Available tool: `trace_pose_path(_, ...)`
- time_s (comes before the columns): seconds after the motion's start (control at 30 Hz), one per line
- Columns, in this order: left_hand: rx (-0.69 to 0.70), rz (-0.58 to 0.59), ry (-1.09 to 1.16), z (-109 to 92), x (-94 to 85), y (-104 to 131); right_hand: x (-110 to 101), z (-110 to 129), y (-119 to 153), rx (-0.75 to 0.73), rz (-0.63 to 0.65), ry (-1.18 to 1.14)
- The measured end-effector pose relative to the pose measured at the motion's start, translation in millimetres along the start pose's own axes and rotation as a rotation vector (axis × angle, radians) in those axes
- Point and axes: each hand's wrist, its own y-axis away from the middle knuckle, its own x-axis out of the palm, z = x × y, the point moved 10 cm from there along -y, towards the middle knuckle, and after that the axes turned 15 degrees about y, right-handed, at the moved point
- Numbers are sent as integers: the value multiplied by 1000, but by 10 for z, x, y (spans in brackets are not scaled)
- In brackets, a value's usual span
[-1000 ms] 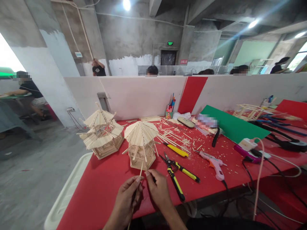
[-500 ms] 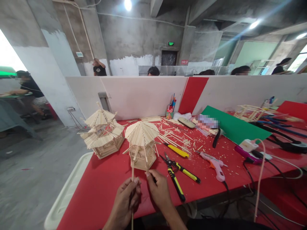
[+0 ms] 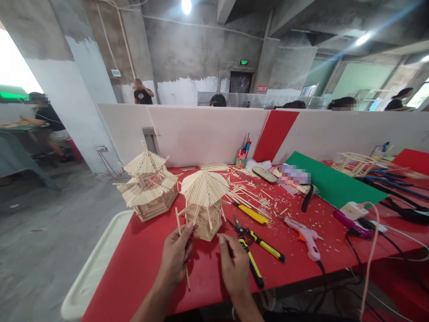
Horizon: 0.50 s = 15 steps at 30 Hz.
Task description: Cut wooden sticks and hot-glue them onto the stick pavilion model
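Observation:
My left hand (image 3: 177,252) is closed around a thin wooden stick (image 3: 188,278), which points up and slightly left past the fingers. Just beyond it stands a small pavilion model (image 3: 205,190) made of wooden sticks, with a pointed roof and slanting struts below. My right hand (image 3: 234,259) is at the model's front right, apart from it, thumb and fingers pinched together; whatever they hold, if anything, is too small to make out. Pruning shears (image 3: 253,241) with black and yellow handles lie open to the right of that hand.
A two-tiered stick pavilion (image 3: 147,188) stands at left. Toward the right lie a yellow utility knife (image 3: 253,214), a pink glue gun (image 3: 303,235) with its cord, and loose sticks (image 3: 246,197). Behind are a pen cup (image 3: 241,160), a green board (image 3: 331,179) and a white partition (image 3: 201,134).
My right hand has moved right, away from my left hand and the model's base. The stick in my left hand now leans left, its top beside the model. The view has shifted slightly.

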Motion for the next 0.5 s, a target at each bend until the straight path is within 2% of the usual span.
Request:
trace_pose_path(0.07, -14, -1, 9, 8, 25, -39, -161, 147, -55, -53, -84, 60)
trace_pose_path(0.13, -26, -9, 23, 7, 52, -61, -241, 357, -125, -146, -113, 142)
trace_pose_path(0.27, -33, -16, 20, -26, 105, -70, -219, 741, -241, -328, -141, 376)
trace_pose_path(0.37, -51, -10, 12, -19, 117, -75, -121, 839, -293, -374, -157, 524)
trace_pose_path(0.5, -66, -10, 23, 13, 92, -95, -53, 848, -311, -395, -202, 605)
